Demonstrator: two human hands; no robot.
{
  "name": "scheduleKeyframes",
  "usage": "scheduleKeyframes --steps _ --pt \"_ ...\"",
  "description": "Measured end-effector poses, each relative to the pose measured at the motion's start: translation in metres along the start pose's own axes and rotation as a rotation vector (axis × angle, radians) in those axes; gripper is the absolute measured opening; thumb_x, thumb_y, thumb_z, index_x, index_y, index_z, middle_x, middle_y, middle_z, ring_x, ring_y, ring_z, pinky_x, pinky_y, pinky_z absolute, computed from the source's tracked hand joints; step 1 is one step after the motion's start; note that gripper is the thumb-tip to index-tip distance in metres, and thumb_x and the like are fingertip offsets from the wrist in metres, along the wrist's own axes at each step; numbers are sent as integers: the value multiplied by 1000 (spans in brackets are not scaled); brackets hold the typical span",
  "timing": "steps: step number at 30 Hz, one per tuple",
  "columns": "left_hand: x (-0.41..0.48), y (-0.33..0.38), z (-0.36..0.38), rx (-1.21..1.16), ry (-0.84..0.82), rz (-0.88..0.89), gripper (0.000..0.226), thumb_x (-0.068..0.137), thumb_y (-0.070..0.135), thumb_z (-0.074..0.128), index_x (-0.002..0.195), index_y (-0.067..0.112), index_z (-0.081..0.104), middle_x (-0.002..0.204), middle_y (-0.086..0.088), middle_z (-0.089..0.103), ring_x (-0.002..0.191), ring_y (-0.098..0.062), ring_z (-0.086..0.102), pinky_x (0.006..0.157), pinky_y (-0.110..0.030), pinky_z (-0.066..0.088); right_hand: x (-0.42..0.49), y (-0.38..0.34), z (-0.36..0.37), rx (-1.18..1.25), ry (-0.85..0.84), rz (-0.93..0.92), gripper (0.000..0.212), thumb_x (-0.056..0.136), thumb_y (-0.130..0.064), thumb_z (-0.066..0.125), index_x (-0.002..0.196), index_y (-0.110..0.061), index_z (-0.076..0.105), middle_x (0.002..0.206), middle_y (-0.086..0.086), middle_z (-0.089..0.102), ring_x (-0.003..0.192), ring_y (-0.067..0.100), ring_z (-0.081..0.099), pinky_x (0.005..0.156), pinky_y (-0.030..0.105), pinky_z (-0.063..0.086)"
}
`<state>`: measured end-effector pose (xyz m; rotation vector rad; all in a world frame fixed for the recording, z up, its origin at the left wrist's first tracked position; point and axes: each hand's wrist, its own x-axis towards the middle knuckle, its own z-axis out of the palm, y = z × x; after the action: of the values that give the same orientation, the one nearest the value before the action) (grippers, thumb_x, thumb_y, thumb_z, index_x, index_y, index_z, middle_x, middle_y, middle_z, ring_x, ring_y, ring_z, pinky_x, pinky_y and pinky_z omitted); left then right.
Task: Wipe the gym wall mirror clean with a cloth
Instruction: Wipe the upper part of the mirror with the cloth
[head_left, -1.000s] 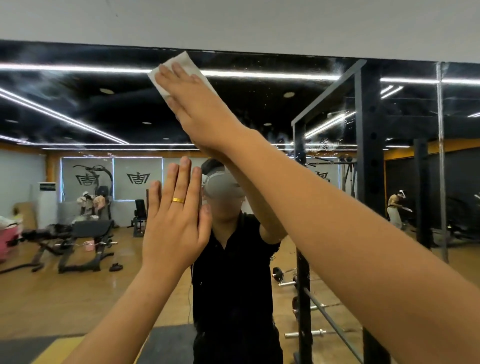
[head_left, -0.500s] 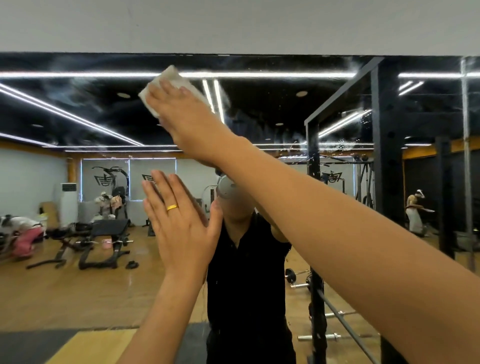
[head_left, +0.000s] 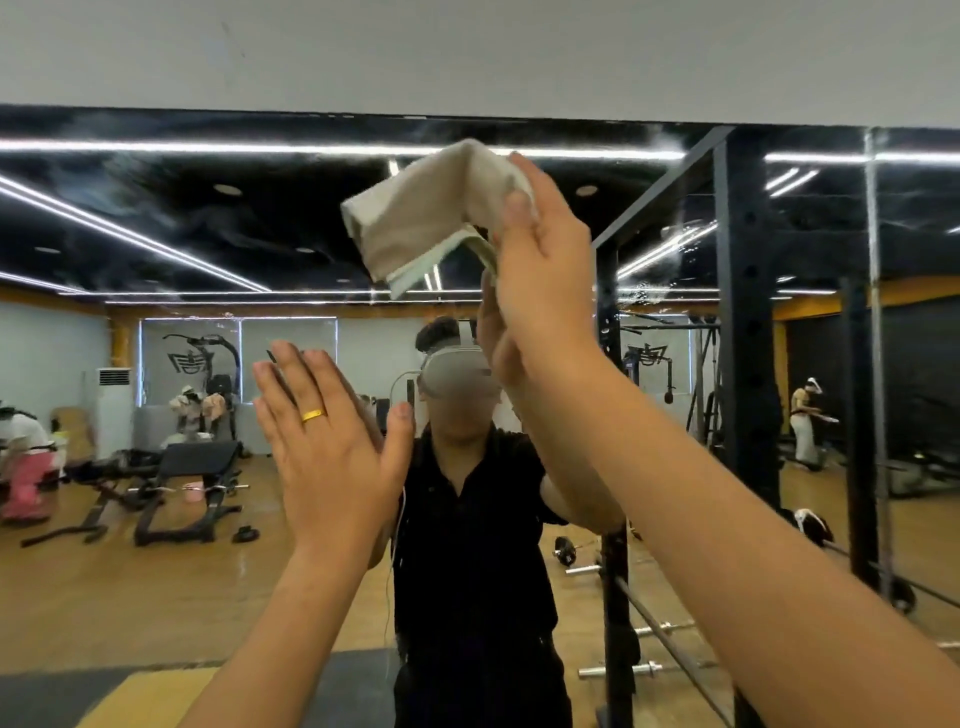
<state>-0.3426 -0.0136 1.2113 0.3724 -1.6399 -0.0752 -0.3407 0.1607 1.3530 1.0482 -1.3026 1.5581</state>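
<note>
Palm forward, the left hand (head_left: 332, 452) is spread flat with straight fingers, a gold ring (head_left: 314, 415) on one, its fingertips meeting their own reflection on the mirror (head_left: 156, 223). Higher up, the right hand (head_left: 540, 275) pinches a folded pale cloth (head_left: 431, 213) between thumb and fingers. The cloth juts leftward near the mirror's top edge; whether it touches the glass I cannot tell. Reflected beyond are a weight bench (head_left: 192, 462) and a black rack (head_left: 748, 312).
</note>
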Motion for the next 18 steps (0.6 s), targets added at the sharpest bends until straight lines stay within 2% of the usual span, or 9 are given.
scheduleKeyframes --steps 2,4,7,9,12,13,14,16,18 --pt "0 0 0 -5 8 6 91 102 64 24 164 3 -1 171 -21 -11 158 -38 -12 128 -51 -4 1 6 -44 30 188 61 38 112 -26 38 147 -22 51 110 -20 57 95 -11 60 84 18 57" --pt "0 0 0 -8 14 9 91 102 64 23 164 2 -1 171 -22 -9 158 -40 -9 128 -52 -2 5 16 -80 20 311 111 37 112 -25 39 146 -23 52 117 -15 57 96 -13 60 78 14 56" --pt "0 2 1 -17 14 13 90 102 64 24 164 2 0 171 -22 -8 158 -40 -8 128 -54 -1 13 33 -115 -55 423 162 39 112 -29 38 148 -23 50 132 -5 58 112 3 61 89 25 59" --pt "0 3 1 -22 14 12 89 102 62 26 164 1 1 171 -23 -8 158 -41 -8 128 -55 1 18 43 -125 -115 460 128 41 112 -29 37 151 -21 47 130 -9 57 114 5 61 94 29 58" --pt "-1 3 1 -18 18 10 89 103 60 27 163 0 2 170 -24 -7 158 -41 -8 128 -56 2 17 52 -116 -282 310 45 44 113 -29 34 156 -21 38 119 -21 50 102 -6 58 86 13 53" --pt "-1 3 1 -18 18 10 89 103 60 27 163 0 2 170 -24 -7 158 -41 -8 128 -56 2 16 56 -109 -351 220 23 45 113 -28 34 158 -19 36 125 -17 51 105 -5 57 89 11 51" --pt "-1 3 1 -18 18 10 89 102 60 27 163 0 2 171 -24 -8 158 -41 -8 128 -56 1 14 62 -100 -436 132 -8 48 113 -28 34 159 -16 33 138 -7 52 120 1 55 102 14 46" --pt "-1 2 1 -15 19 10 89 102 60 27 163 0 2 171 -23 -8 158 -41 -8 128 -55 1 14 77 -88 -636 10 -94 56 112 -32 33 163 -12 20 168 7 25 156 17 18 129 35 15" --pt "-1 2 1 -13 20 13 89 102 60 28 163 1 1 171 -23 -8 158 -40 -8 128 -54 0 15 84 -87 -724 -10 -98 61 112 -37 33 165 -15 11 173 2 5 158 14 -6 127 33 -4"
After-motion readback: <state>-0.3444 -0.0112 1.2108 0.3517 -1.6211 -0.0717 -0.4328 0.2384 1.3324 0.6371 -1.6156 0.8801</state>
